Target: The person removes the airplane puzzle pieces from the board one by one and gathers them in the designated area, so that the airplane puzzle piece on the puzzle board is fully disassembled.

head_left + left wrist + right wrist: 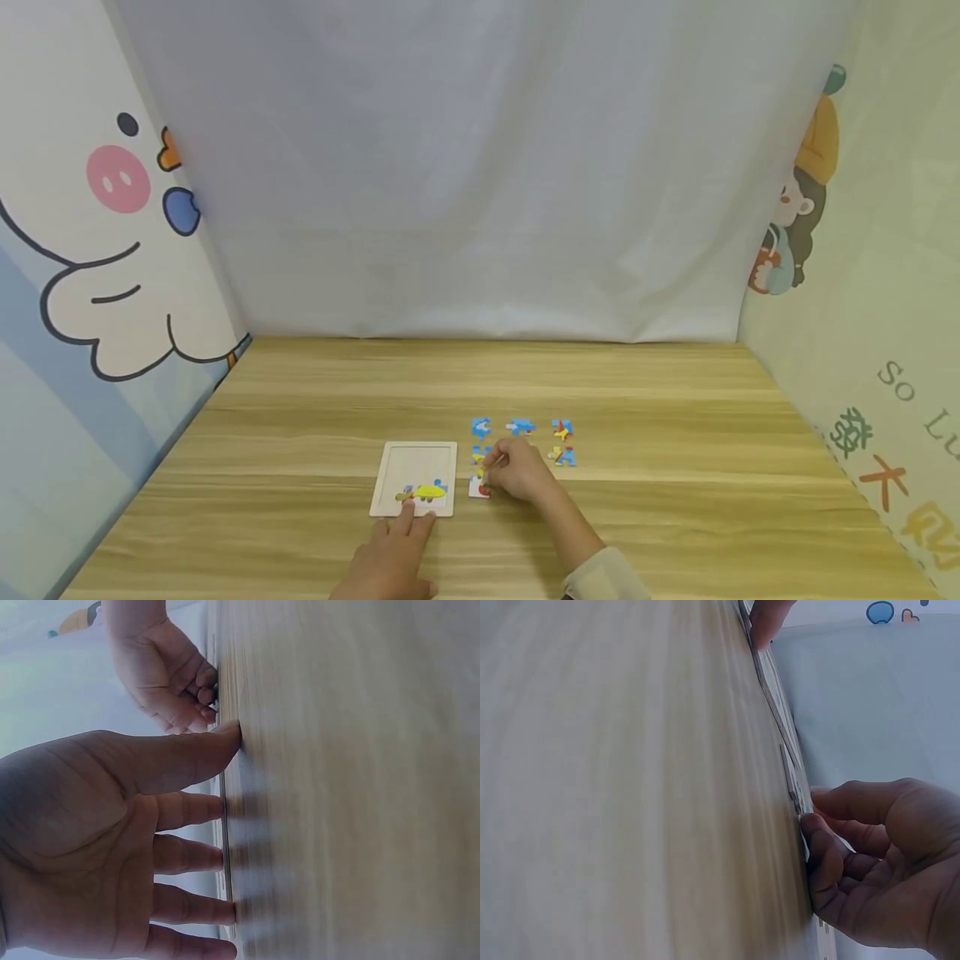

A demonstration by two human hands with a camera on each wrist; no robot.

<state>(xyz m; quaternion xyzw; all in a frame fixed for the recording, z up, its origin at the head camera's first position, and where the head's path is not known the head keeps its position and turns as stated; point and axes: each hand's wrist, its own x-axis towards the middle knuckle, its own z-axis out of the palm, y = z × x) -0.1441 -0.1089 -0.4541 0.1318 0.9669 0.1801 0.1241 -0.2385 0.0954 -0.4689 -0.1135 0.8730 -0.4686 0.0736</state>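
A square wooden puzzle tray [412, 463] lies on the table, with joined yellow, blue and white jigsaw pieces [430, 492] in its lower part. My left hand [393, 554] rests its fingertips on the tray's near edge, fingers straight and spread; the left wrist view shows its palm [75, 847] and extended thumb. Just right of the tray, my right hand [521, 473] pinches a white, red and yellow puzzle piece [477, 488] at table level. In the right wrist view the thumb and curled forefinger of that hand [885, 862] meet at the piece's edge.
Loose puzzle pieces lie beyond the right hand: a blue one [481, 427], a blue and white one [521, 427], a red and yellow one [562, 429] and a blue and yellow one [564, 456]. A grey curtain [487, 208] hangs behind the wooden table [300, 400].
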